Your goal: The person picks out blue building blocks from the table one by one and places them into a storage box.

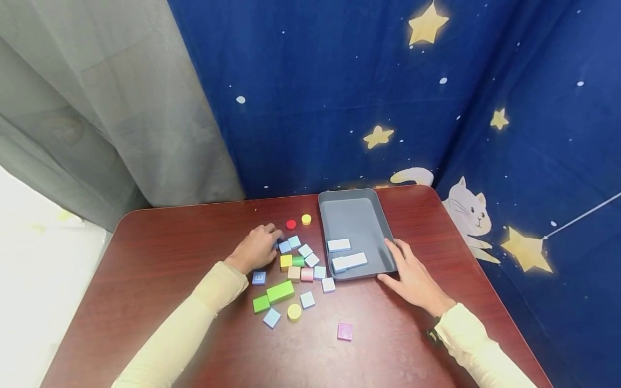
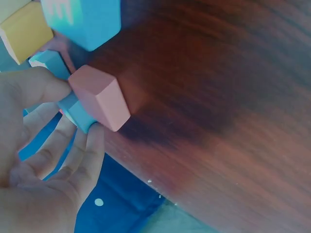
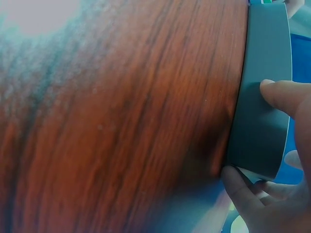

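Observation:
My left hand reaches down at the left edge of a cluster of toy blocks. In the left wrist view its thumb and fingertips pinch a blue block, which touches a pink block. A blue lettered block stands close by. My right hand holds the near right corner of a grey tray. Its thumb presses the outer wall, while other fingers bend round the corner. Inside the tray lie white-topped blocks, one apart and two end to end.
Between hand and tray are light blue blocks, a yellow block and a pink cylinder. Green blocks lie nearer, with a purple block apart. Red and yellow discs sit behind. Curtains hang beyond the table.

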A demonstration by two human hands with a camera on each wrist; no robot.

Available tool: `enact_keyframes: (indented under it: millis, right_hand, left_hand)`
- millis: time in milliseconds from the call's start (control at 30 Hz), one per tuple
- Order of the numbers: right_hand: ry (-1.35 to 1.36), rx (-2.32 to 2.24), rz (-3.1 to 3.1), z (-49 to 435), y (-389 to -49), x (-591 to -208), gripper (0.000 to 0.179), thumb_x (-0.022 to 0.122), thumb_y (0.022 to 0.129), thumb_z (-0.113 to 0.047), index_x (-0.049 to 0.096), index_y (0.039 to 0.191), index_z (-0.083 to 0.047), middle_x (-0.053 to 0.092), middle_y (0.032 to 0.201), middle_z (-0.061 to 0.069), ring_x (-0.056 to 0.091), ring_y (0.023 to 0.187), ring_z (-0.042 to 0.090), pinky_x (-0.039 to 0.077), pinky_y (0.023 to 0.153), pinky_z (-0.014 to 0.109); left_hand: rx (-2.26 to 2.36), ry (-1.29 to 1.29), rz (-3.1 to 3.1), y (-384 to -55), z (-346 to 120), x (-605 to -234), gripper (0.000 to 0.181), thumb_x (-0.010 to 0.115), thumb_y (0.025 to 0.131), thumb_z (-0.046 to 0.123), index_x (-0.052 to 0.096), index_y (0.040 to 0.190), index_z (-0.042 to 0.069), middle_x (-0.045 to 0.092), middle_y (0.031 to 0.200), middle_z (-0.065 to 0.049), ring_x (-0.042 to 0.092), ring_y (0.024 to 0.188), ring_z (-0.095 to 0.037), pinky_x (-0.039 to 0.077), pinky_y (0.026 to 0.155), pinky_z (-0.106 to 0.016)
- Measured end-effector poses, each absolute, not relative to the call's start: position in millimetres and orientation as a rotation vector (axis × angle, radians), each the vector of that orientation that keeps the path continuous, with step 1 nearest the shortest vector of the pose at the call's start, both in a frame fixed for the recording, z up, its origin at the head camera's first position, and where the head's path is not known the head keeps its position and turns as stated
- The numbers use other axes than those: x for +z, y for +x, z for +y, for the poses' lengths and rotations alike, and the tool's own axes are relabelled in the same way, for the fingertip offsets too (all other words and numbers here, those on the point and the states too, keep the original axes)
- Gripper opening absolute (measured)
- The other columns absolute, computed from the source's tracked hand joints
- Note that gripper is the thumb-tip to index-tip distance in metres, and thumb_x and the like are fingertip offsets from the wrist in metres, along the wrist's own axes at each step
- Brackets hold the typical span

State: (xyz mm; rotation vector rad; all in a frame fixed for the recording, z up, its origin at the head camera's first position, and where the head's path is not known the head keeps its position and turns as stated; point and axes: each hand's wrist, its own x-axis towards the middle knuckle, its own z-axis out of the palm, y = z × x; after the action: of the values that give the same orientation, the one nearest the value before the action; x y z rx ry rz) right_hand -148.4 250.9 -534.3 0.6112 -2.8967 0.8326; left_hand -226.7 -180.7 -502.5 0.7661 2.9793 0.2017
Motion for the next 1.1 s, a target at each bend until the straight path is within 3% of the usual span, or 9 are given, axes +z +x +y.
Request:
enact_keyframes:
  millis: [567, 1100]
  right_hand:
    - [0.609, 0.84, -2.904, 250.9, -148.3, -533.8, 0.094, 0.087, 0.096, -0.029, 0.035, 0.169, -0.004, 0.037, 0.16, 0.026, 0.059, 0.131, 0.047, 0.053, 0.107, 0.067]
    - [0.609, 0.825, -2.9, 250.7, -147.9, -534.8, 0.094, 0.087, 0.096, -0.029, 0.035, 0.169, -0.004, 0.037, 0.16, 0.027, 0.059, 0.13, 0.048, 0.053, 0.106, 0.067]
  left_hand:
    - [0.242, 0.883, 3.019, -234.5, -165.4, -489.7, 0.035, 0.08, 0.093, 0.005, 0.076, 0.128, 0.005, 0.07, 0.12, -0.018, 0.067, 0.104, -0.034, 0.061, 0.098, -0.048]
    - [0.246, 1.136, 2.972, -234.0, -104.8, -463.8, 0.034, 0.076, 0.097, 0.006, 0.075, 0.131, 0.006, 0.069, 0.127, -0.016, 0.066, 0.11, -0.032, 0.059, 0.102, -0.042]
